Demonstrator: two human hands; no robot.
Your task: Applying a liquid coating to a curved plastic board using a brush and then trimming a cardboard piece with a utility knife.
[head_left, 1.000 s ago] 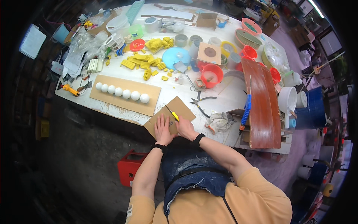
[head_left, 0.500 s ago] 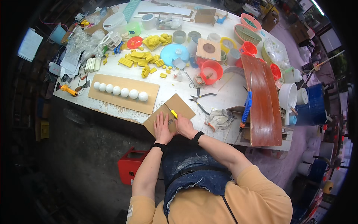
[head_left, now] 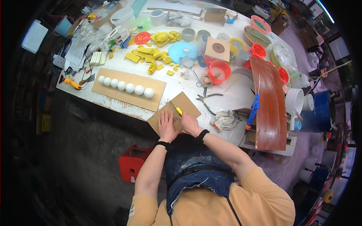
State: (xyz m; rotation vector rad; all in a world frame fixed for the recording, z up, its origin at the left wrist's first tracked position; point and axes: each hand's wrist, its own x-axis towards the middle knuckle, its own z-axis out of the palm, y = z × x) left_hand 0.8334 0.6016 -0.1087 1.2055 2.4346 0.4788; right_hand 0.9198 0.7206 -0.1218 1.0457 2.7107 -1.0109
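Observation:
A small brown cardboard piece (head_left: 184, 104) lies at the near edge of the white table (head_left: 233, 94), partly overhanging it. My left hand (head_left: 166, 126) lies flat on the cardboard's left part, fingers spread. My right hand (head_left: 188, 124) grips a yellow utility knife (head_left: 177, 109) whose blade rests on the cardboard, pointing away from me. Both wrists wear black bands.
A longer cardboard sheet (head_left: 158, 88) to the left carries a row of several white balls (head_left: 125, 86). Pliers (head_left: 206, 97), scissors, a grey rag (head_left: 225, 119), yellow foam pieces (head_left: 145, 56), red bowls (head_left: 220, 71), a curved brown plank (head_left: 268, 101) and white tubs crowd the table. A red box (head_left: 132, 165) stands on the floor.
The knife in my right hand has drawn slightly nearer along the cardboard. My left hand stays pressed flat; the view has shifted a little.

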